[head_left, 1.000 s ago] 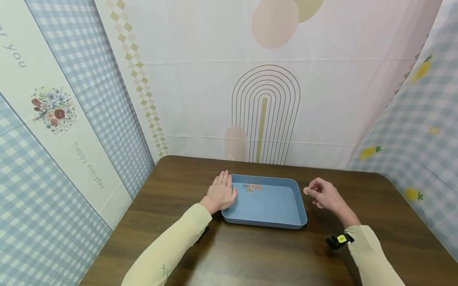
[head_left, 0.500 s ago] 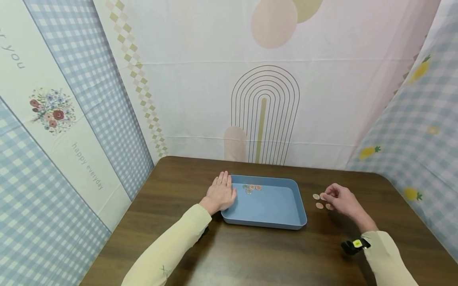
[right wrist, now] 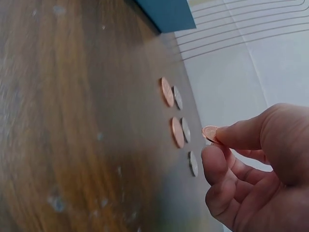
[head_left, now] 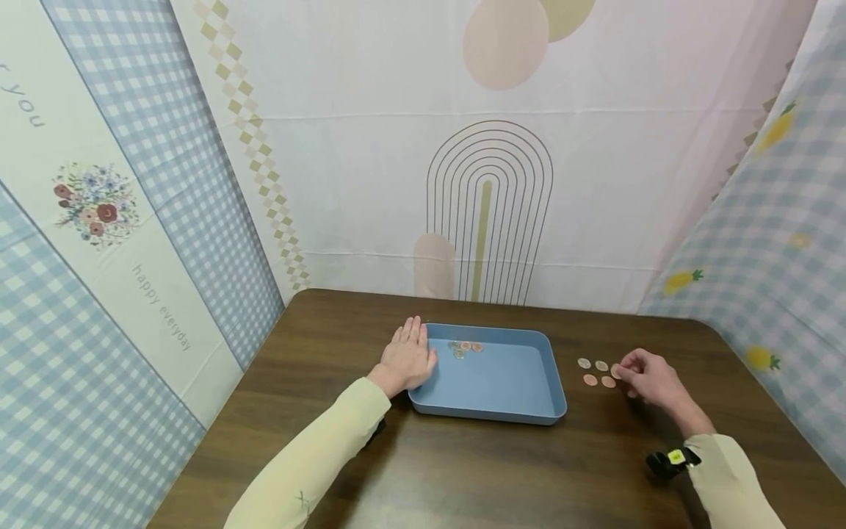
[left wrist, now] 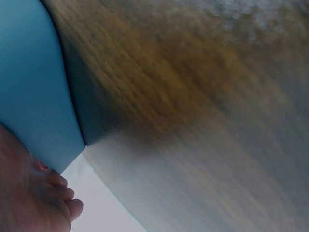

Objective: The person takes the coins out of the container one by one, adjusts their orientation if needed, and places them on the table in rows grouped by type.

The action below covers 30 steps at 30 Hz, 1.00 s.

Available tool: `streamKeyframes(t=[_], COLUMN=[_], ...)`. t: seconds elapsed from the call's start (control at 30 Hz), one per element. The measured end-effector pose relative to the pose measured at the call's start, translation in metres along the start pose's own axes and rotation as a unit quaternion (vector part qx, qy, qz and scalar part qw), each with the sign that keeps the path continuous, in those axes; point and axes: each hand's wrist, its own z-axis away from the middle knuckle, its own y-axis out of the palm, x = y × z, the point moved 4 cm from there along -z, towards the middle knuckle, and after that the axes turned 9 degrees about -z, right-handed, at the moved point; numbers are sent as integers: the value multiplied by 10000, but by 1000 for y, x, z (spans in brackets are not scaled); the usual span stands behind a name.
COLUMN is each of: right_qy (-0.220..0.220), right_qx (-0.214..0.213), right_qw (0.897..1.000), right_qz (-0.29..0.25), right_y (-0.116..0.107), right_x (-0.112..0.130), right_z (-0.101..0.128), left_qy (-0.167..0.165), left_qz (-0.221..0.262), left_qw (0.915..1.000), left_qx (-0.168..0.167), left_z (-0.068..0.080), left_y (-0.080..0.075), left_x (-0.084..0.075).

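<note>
My left hand (head_left: pixel 405 358) rests with straight fingers along the left rim of a shallow blue tray (head_left: pixel 492 389); the left wrist view shows its fingers beside the blue wall (left wrist: pixel 36 87). In my right hand (head_left: pixel 651 378), to the right of the tray, thumb and forefinger pinch a copper coin (right wrist: pixel 210 133). Left of these fingers, two silver coins, one of them a silver coin (head_left: pixel 584 363), lie behind two copper ones, including a copper coin (head_left: pixel 590 380). The right wrist view also shows another silver coin (right wrist: pixel 193 163) on the table, nearest the fingers.
Several small coins (head_left: pixel 465 346), copper and silver-coloured, lie in the tray's back left part. The dark wooden table (head_left: pixel 489 477) ends at a patterned cloth backdrop (head_left: pixel 370 220). Checked cloths hang at both sides.
My right hand has moved right, away from the tray's right rim. More coins show on the table where it was. The left hand and the tray have stayed put.
</note>
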Motion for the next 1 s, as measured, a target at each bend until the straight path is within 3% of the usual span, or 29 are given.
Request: streamKeyframes(t=[0.4, 1.0], right_qy=[530, 800], right_qx=[3, -62], right_qw=[9986, 9956], right_qz=[-46, 478], right_y=[2, 4], right_x=[-22, -21], right_z=[16, 32], left_qy=[78, 204], left_qz=[-13, -139], left_qw=[10000, 9997], left_qx=[16, 5], left_z=[7, 15], left_y=[3, 3], left_x=[1, 5])
